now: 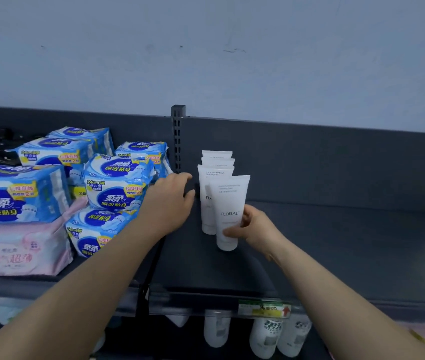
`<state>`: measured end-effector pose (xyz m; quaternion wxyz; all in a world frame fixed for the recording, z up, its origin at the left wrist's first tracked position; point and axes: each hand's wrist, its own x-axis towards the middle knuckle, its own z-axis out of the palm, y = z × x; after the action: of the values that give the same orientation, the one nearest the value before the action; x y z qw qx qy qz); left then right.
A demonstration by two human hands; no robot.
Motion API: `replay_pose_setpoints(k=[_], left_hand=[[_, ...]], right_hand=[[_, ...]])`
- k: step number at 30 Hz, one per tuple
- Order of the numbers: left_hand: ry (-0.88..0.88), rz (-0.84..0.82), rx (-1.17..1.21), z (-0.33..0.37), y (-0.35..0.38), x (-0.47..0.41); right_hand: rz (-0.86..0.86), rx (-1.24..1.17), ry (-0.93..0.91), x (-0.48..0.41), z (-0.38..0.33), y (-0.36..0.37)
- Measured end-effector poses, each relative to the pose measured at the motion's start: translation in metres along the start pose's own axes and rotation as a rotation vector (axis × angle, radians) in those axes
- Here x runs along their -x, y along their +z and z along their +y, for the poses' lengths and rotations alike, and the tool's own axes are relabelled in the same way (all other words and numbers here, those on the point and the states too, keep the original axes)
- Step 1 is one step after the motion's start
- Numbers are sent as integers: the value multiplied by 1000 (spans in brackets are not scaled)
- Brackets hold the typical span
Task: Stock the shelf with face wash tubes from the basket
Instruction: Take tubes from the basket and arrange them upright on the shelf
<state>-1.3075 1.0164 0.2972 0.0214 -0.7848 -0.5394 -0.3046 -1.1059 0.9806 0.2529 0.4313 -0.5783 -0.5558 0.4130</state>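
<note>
A row of white face wash tubes (212, 178) stands cap-down on the dark grey shelf (336, 242), running back toward the rear panel. My right hand (255, 227) grips the front tube (228, 203), marked FLORAL, near its cap end, with the tube upright at the head of the row. My left hand (168, 201) hovers with relaxed fingers just left of the row, beside the shelf's upright post (178, 141), holding nothing. The basket is out of view.
Blue and white packs of sanitary pads (117, 188) and a pink pack (21, 248) fill the shelf section to the left. White bottles (266, 336) stand on the lower shelf under a price tag (263, 309). Bare shelf lies to the right of the tubes.
</note>
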Motion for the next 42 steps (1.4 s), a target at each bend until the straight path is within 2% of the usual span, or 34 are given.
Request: replay_pose_setpoints(k=[3,9,13,17,21,26,33,42], left_hand=[[62,67,-114,0,-8,5],[114,84,-192,6,-18,15],[110,86,-226,14,-22,25],[75,101,-251,21,-28,46],[1,100,-281,28,-40,80],[-144,93,-351,29,-60,142],[-412,40,-492,-10,-89,272],[-775,-96,-549,-96,-104,433]], right_hand=[[29,66,-8,-1,0,9],[78,188,-26,4,1,9],[100,509,-29,22,-7,-5],[143,842,-201,54,-21,-23],[134,935,-392,80,-24,-20],[3,891,-602,103,-21,15],[-270,826,-828,140,5,115],[-575,733,-926,184,52,258]])
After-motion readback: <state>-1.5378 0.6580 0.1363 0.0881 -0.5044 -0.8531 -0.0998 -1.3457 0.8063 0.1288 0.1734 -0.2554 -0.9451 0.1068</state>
